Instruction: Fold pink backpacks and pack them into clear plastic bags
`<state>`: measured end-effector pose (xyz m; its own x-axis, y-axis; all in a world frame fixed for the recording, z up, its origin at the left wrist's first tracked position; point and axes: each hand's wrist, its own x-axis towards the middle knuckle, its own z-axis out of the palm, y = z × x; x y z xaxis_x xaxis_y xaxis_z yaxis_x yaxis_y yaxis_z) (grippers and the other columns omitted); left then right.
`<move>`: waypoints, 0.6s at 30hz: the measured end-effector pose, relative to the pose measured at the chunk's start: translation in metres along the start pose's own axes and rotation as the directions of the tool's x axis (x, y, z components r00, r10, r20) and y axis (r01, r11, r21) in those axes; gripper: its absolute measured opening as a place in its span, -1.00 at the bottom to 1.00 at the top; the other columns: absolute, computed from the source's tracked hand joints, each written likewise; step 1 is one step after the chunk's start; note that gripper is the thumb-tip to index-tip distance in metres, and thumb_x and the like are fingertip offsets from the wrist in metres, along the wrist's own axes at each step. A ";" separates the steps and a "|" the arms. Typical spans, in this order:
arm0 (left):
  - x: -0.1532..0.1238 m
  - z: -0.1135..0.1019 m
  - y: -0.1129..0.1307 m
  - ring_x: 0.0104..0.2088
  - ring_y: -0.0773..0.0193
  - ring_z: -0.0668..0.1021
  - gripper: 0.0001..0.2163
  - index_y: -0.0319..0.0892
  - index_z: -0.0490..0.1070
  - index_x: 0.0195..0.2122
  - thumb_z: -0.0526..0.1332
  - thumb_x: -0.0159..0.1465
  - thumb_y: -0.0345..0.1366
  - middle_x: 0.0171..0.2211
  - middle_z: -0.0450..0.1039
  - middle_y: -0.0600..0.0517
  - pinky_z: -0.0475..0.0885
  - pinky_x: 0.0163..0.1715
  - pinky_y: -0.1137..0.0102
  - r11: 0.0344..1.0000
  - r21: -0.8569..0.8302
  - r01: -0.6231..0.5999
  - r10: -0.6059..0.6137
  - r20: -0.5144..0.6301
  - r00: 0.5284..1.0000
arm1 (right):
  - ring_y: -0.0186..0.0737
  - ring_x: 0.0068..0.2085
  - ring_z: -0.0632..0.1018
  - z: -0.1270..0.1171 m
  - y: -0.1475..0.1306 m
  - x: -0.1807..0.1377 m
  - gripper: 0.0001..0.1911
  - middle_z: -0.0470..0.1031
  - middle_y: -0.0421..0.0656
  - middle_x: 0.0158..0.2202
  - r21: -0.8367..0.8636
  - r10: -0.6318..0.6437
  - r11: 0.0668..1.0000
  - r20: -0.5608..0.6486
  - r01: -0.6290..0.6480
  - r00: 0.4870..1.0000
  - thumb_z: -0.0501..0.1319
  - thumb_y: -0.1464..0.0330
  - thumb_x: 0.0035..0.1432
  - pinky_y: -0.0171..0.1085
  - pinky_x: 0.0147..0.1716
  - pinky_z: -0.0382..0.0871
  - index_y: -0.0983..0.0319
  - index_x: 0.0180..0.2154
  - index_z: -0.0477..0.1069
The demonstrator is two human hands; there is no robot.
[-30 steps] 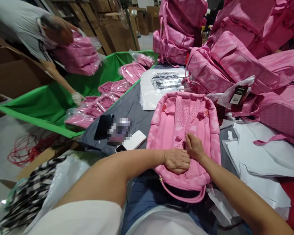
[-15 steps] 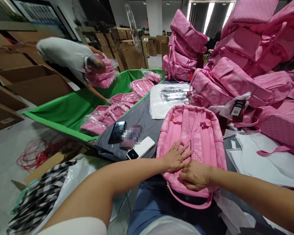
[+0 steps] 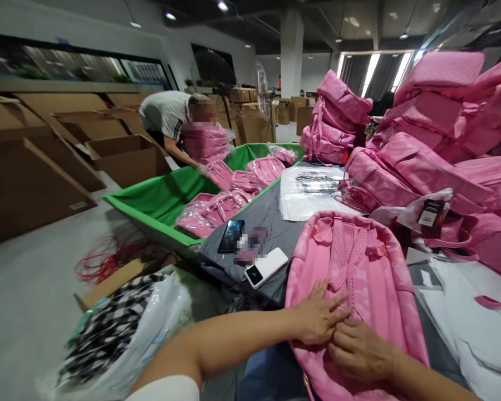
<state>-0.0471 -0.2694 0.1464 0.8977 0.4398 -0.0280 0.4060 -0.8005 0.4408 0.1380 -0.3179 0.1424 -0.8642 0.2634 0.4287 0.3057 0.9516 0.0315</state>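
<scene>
A pink backpack [image 3: 359, 267] lies strap side up on the grey table [image 3: 263, 214] right in front of me. My left hand [image 3: 319, 318] rests flat on its lower part, fingers spread. Just beside it, my right hand [image 3: 359, 352] presses on the same backpack with its fingers curled down; what they grip is hidden.
A black phone [image 3: 231, 236] and a white power bank [image 3: 266, 267] lie left of the backpack. A heap of pink backpacks [image 3: 434, 145] rises at right. Bagged backpacks [image 3: 217, 209] fill a green bin [image 3: 158, 203], where another person [image 3: 171, 120] bends. White bags [image 3: 311, 192] and cardboard boxes [image 3: 29, 184] surround.
My view has tilted upward and the backpack sits lower in frame. My left hand opened from curled to flat and spread; my right hand slid down to the backpack's lower edge.
</scene>
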 end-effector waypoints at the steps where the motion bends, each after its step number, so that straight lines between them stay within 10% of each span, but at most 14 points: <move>1: -0.008 -0.001 0.002 0.44 -0.20 0.11 -0.50 -0.11 0.20 0.39 0.05 0.43 -0.20 0.46 0.07 -0.13 0.01 0.36 -0.27 0.998 -0.055 0.008 -0.010 -0.034 0.999 | -0.19 -0.36 0.46 -0.004 0.005 0.004 -0.80 0.50 -0.16 -0.38 -0.020 0.015 1.000 -0.038 -0.016 0.999 0.05 0.47 0.31 -0.19 -0.31 0.34 0.16 -0.24 0.43; 4: -0.039 -0.013 -0.013 0.18 0.06 0.50 -0.65 -0.07 0.44 0.14 -0.02 0.44 -0.27 0.18 0.51 -0.04 0.19 0.32 -0.07 0.946 -0.243 0.216 -0.287 -0.317 0.904 | -0.10 -0.18 0.52 -0.007 0.040 0.011 -0.76 0.54 -0.03 -0.20 -0.116 0.232 0.960 -0.181 -0.255 0.956 0.05 0.48 0.35 -0.15 -0.19 0.37 0.20 -0.04 0.42; 7: -0.083 -0.031 -0.053 0.13 0.08 0.51 -0.67 -0.08 0.50 0.04 -0.04 0.46 -0.28 0.05 0.58 -0.06 0.21 0.26 -0.01 0.802 -0.254 0.541 -0.563 -0.624 0.542 | -0.03 -0.17 0.50 0.011 0.074 0.010 -0.77 0.52 0.01 -0.16 -0.168 0.471 0.834 -0.278 -0.526 0.837 0.05 0.42 0.34 -0.11 -0.19 0.35 0.24 -0.04 0.41; 9: -0.110 -0.041 -0.084 0.22 0.02 0.43 -0.65 -0.10 0.46 0.13 -0.03 0.45 -0.32 0.11 0.55 -0.12 0.16 0.27 -0.06 0.643 -0.172 0.747 -0.627 -0.679 0.382 | -0.02 -0.18 0.48 0.026 0.084 0.008 -0.79 0.51 -0.01 -0.16 -0.178 0.541 0.792 -0.236 -0.584 0.807 0.07 0.41 0.32 -0.10 -0.17 0.33 0.23 -0.08 0.43; 11: -0.128 -0.048 -0.114 0.27 -0.04 0.39 -0.62 -0.13 0.41 0.20 -0.02 0.44 -0.36 0.10 0.56 -0.15 0.10 0.28 -0.13 0.528 -0.089 0.845 -0.673 -0.651 0.352 | -0.02 -0.16 0.48 0.037 0.085 0.006 -0.80 0.50 -0.03 -0.15 -0.171 0.565 0.786 -0.191 -0.594 0.802 0.09 0.40 0.29 -0.10 -0.14 0.30 0.22 -0.10 0.44; 14: -0.130 -0.059 -0.145 0.27 -0.10 0.38 -0.61 -0.13 0.43 0.19 0.04 0.39 -0.40 0.00 0.62 -0.14 0.05 0.30 -0.18 0.536 -0.003 0.844 -0.686 -0.585 0.433 | -0.04 -0.15 0.47 0.043 0.082 0.003 -0.82 0.49 -0.04 -0.15 -0.131 0.563 0.794 -0.208 -0.593 0.800 0.11 0.40 0.29 -0.13 -0.13 0.28 0.22 -0.11 0.44; 18: -0.079 -0.082 -0.151 0.29 -0.19 0.35 -0.55 -0.19 0.36 0.27 0.00 0.38 -0.42 0.10 0.55 -0.23 0.03 0.29 -0.27 0.576 0.065 0.815 -0.657 -0.557 0.508 | -0.06 -0.17 0.47 0.041 0.082 0.004 -0.82 0.49 -0.05 -0.17 -0.115 0.549 0.802 -0.248 -0.587 0.798 0.09 0.40 0.30 -0.14 -0.14 0.28 0.21 -0.11 0.43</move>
<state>-0.1937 -0.1500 0.1551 0.0942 0.9761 0.1957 0.9765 -0.1289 0.1730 0.1434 -0.2323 0.1093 -0.4229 0.6930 0.5839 0.7981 0.5900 -0.1222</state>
